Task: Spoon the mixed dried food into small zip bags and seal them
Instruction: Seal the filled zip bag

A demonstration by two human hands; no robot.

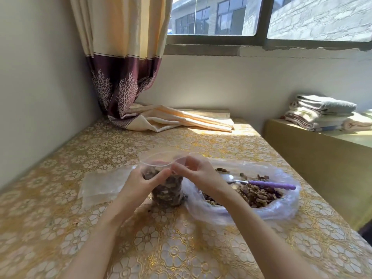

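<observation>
Dried food (255,195), a brown mixed heap, is sitting in a large clear plastic bag (285,210) that is lying open on the patterned tablecloth (161,248), to the right of the work in hand. One small zip bag (167,190) is standing upright just beside that large bag, touching its left edge, and is showing food up to roughly three quarters of its height; filling of this bag is judged complete or nearly so. Its mouth is gaping in a curved loop, so sealing is not yet done. The left hand (141,182) is holding the bag's upper left side, thumb pressing toward the zip strip; the right hand (193,174) is pinching the strip at the right end between thumb and fingers, which are curled close together. The spoon (261,183), purple-handled, is resting across the heap, untouched by either hand. Empty zip bags (102,186) are lying flat to the left, well apart from the heap; their number cannot be told. A good deal of food is remaining, so further bags are judged outstanding. No sealed bag is showing anywhere in view.
</observation>
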